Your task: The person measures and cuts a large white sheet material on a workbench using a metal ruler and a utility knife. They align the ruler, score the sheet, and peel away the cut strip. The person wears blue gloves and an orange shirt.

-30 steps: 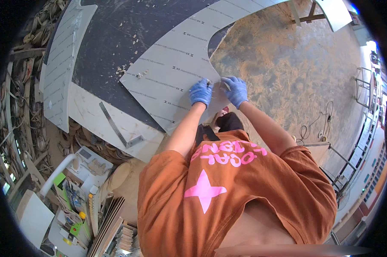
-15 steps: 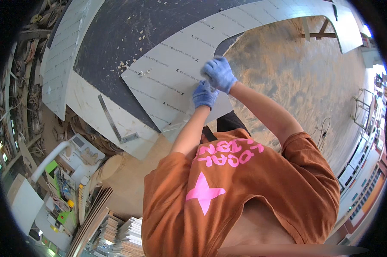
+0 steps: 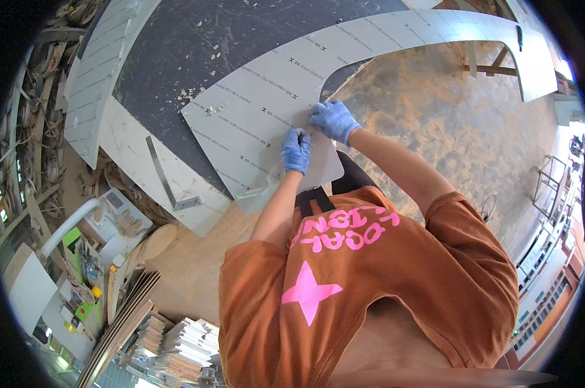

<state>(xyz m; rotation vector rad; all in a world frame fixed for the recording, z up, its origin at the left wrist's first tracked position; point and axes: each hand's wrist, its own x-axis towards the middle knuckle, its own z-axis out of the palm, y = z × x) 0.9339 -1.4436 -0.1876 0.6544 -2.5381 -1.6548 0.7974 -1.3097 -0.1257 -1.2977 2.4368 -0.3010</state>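
A large pale grey curved panel with printed protective film lies in front of me, its long arm arching away to the right. My left hand, in a blue glove, is closed above the panel's near part. A small dark thing shows at its fingertips, too small to name. Just to the right, my right hand, also blue-gloved, rests at the panel's inner curved edge with its fingers curled. What those fingers hold, if anything, is hidden. The two hands are slightly apart.
Under the panel is a dark, scuffed work surface with pale crumbs. A metal square lies on a white board at left, near another film-covered panel. Stacked strips stand at lower left. The dusty floor spreads to the right.
My hands have moved apart: the left has drawn back slightly toward me and the right has shifted down a little. The view has tilted slightly, so the panel sits lower.
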